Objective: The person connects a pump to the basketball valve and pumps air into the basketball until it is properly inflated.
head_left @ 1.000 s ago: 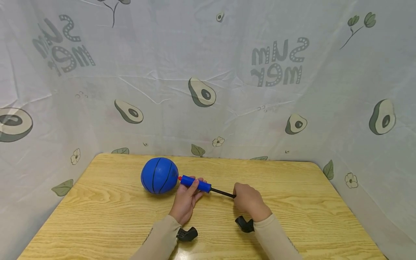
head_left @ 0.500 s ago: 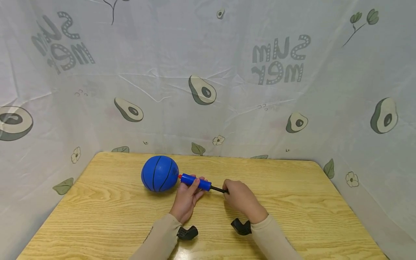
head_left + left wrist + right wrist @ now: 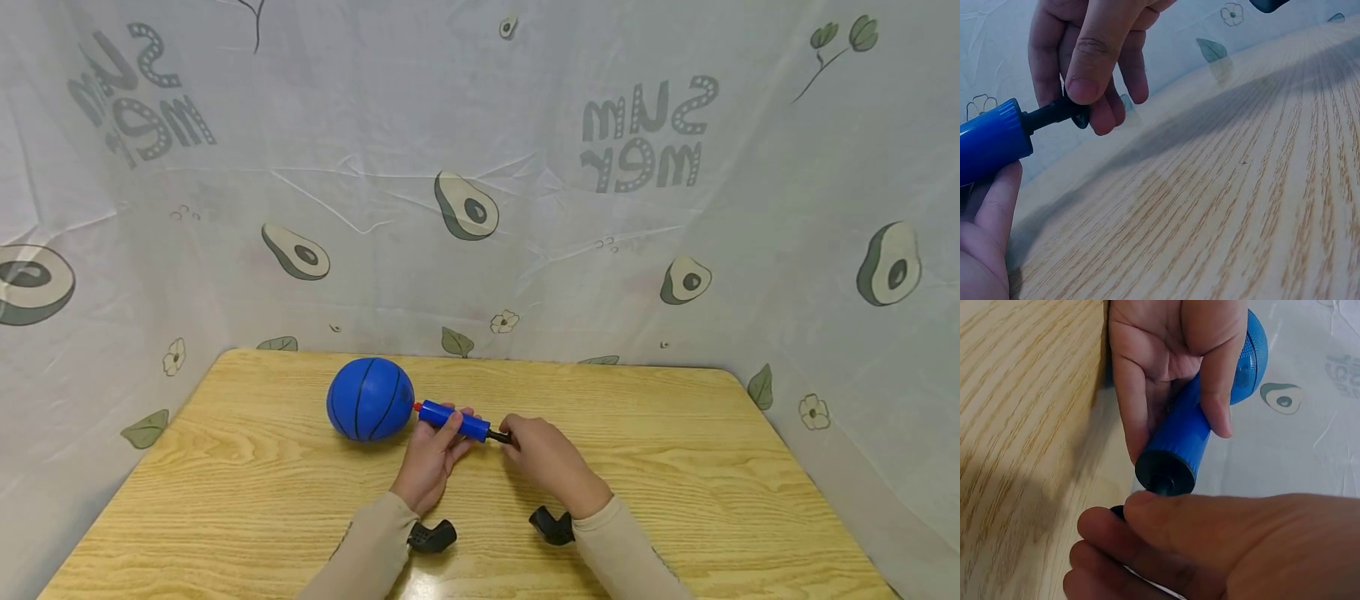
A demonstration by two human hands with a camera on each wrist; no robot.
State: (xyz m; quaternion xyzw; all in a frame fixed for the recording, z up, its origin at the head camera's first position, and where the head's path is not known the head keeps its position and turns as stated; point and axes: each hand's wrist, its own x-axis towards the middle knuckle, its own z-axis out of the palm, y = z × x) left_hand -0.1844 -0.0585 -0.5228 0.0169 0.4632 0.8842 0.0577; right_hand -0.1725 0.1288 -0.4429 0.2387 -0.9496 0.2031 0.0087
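Ball (image 3: 371, 400), blue with black lines, rests on the wooden table (image 3: 675, 450), toward its far edge and to the left. Pump (image 3: 472, 427) lies to the right of it, slightly slanted; its red tip (image 3: 417, 407) reaches the side of the ball, but I cannot tell if a needle is inside. Left hand (image 3: 429, 467) holds the blue barrel, with the thumb over it and the fingers beneath, closed only as much as the barrel permits. Right hand (image 3: 547, 458) pinches the black handle (image 3: 1079, 115) between thumb and fingers, the other fingers being loosely bent. Only a short piece of black rod (image 3: 1044, 116) shows between the barrel and this hand. Behind the table hangs a pale cloth (image 3: 390, 275) with avocados, leaves and flowers.
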